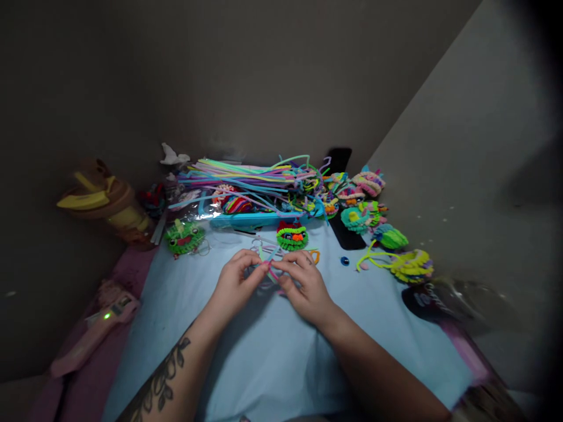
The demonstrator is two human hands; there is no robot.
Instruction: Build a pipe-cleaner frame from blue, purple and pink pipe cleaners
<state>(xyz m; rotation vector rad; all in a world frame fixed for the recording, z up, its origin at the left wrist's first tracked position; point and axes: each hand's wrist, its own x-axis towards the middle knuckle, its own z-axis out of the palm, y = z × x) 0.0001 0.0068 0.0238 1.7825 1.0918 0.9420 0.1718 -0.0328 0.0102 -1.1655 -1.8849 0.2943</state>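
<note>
Both of my hands meet over the middle of the light blue cloth (281, 363). My left hand (240, 280) pinches some pipe cleaners (271, 271) in pink, pale green and blue between thumb and fingertips. From the other side, my right hand (305, 284) grips the same pipe cleaners, its thumb and forefinger closed on a pink strand. Fingers partly hide where the strands cross. Just beyond the hands sits a green pipe-cleaner figure (292, 236) with eyes and an orange beak. An orange loop (315, 257) lies close behind my right hand.
A blue tray (264, 219) heaped with loose pipe cleaners (246, 174) stands at the back. Several finished figures line the right, near a blue eye (345, 261) and a cup (457, 302). A pink glue gun (99, 334), a frog-like figure (185, 236) and a tumbler (109, 205) are at left.
</note>
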